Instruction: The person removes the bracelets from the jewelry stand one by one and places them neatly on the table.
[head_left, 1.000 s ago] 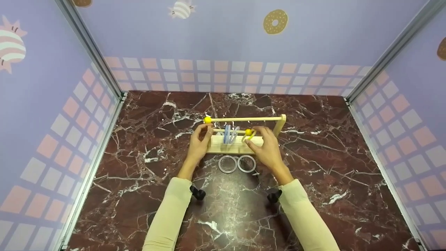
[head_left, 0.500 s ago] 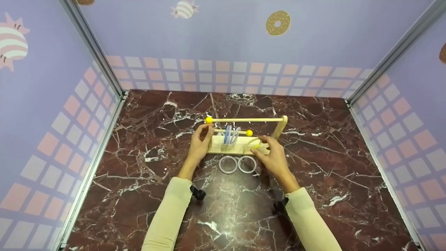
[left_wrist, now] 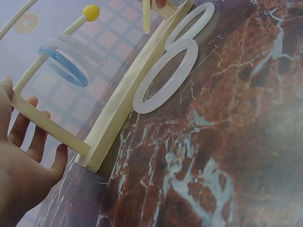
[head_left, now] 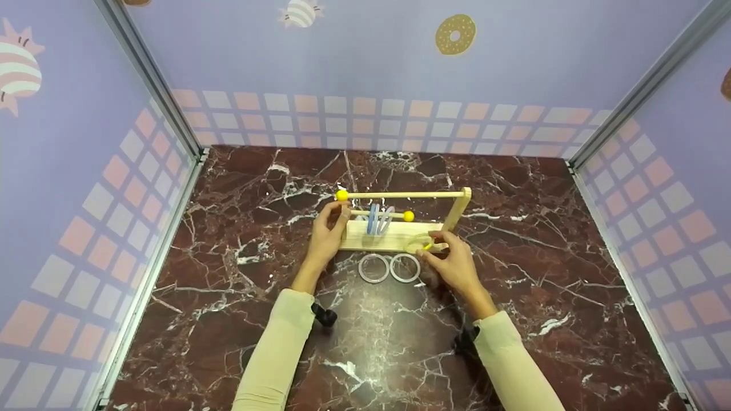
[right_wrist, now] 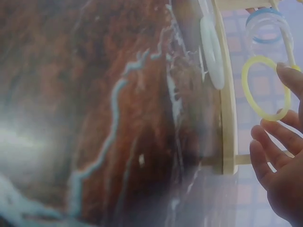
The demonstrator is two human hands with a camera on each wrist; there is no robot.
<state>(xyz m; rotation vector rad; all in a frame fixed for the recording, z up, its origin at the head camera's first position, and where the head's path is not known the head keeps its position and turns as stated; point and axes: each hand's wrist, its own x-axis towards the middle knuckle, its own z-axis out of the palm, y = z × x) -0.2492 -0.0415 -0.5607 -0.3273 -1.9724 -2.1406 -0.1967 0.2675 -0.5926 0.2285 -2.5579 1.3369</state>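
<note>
A wooden rack (head_left: 394, 235) has a long base, two uprights and two rods tipped with yellow balls. My left hand (head_left: 325, 237) holds its left upright, thumb in front and fingers behind in the left wrist view. On the lower rod hang a blue bangle (head_left: 372, 221) and clear bangles (head_left: 386, 220) beside it. Just in front of the base's right part, my right hand (head_left: 457, 265) pinches a yellow bangle (right_wrist: 245, 87) between thumb and fingers, off the rod. Two whitish bangles (left_wrist: 139, 101) lie side by side on the table before the rack.
The upper rod (head_left: 405, 195) runs leftward from the tall right upright (head_left: 457, 210), and no bangle hangs on it. Dark red marbled tabletop (head_left: 228, 319) surrounds the rack. Patterned panels (head_left: 388, 57) enclose the back and both sides.
My right hand has drawn the yellow bangle off the lower rod's ball end, then moved right and down toward the base. The left hand stays on the upright.
</note>
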